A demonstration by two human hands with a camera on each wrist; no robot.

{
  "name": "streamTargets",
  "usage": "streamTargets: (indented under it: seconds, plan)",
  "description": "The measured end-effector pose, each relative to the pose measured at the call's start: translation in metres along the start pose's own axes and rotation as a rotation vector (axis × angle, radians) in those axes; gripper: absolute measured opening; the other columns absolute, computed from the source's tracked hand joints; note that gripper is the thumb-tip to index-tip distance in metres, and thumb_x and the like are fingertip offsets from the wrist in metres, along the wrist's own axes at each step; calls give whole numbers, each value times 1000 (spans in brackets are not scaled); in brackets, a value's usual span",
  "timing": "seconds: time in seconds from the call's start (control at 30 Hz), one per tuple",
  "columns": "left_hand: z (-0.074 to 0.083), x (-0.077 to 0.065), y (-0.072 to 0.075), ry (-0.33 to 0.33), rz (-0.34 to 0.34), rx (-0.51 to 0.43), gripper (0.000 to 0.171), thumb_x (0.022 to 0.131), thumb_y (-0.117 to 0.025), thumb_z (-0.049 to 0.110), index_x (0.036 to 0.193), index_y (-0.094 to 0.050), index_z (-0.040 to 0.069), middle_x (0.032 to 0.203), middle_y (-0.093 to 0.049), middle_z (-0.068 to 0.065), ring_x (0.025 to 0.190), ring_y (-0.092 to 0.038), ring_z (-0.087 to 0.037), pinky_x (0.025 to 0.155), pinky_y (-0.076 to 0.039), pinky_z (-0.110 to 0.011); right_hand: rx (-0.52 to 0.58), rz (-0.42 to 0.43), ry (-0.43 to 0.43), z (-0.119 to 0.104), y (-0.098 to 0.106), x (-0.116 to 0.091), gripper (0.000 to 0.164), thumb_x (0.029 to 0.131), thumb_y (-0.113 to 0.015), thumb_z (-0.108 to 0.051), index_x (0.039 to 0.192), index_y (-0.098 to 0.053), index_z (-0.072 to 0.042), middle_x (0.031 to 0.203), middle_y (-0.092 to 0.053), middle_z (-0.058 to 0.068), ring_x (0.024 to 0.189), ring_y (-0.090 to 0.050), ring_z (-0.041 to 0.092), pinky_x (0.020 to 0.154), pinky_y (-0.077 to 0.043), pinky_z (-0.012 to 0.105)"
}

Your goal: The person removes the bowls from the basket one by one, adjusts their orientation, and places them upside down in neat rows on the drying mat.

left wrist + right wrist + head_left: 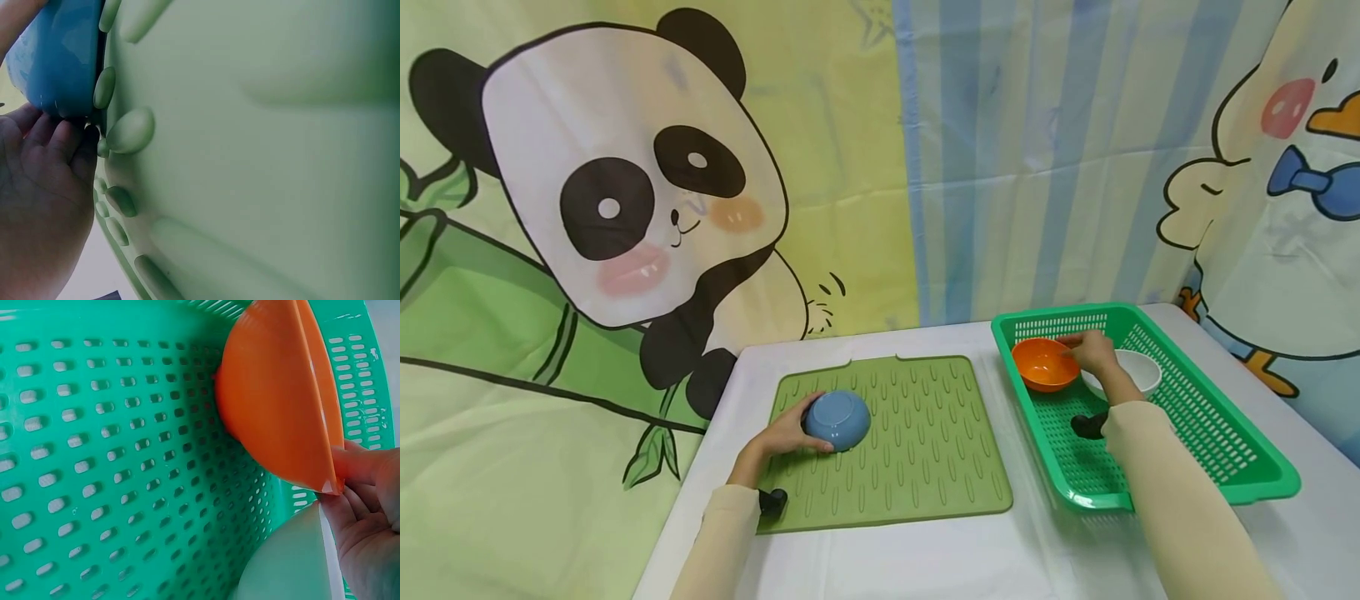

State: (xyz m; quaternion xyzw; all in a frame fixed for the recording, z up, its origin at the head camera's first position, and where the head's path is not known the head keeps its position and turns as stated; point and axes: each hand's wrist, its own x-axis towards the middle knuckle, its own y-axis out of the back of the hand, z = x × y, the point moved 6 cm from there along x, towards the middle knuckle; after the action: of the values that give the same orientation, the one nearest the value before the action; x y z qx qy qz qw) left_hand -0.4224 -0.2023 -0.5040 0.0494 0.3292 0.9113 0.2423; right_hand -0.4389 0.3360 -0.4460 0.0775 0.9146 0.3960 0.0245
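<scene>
Left grip (787, 428) clasps the blue bowl (838, 419) from its left; right grip (1094, 353) pinches the orange bowl (1042, 368) by its right rim.

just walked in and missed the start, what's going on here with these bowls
The person's left hand grips a blue bowl, which is upside down on the olive-green mat. The right hand pinches the rim of an orange bowl inside the green basket, with a white bowl beside it.
</scene>
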Motion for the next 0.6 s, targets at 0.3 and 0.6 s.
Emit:
streamTargets:
  seconds: [0.3,0.6]
  plan:
    - [0,0,-1,-19,-5,-35,105,67,-84,15,147,-16,4,143,-25,-27,126,-31,-46,94,-36,-59,26,33,-5,4,0,0,31,88,-55,1,118,-59,8,112,-58,30,102,-51,41,77,-52,41]
    - [0,0,0,0,-8,-22,107,66,-85,22,147,-17,6,143,-26,-24,127,-32,-42,95,-36,-57,29,48,8,1,3,-2,29,89,-51,1,115,-60,9,113,-55,31,101,-49,41,73,-52,38]
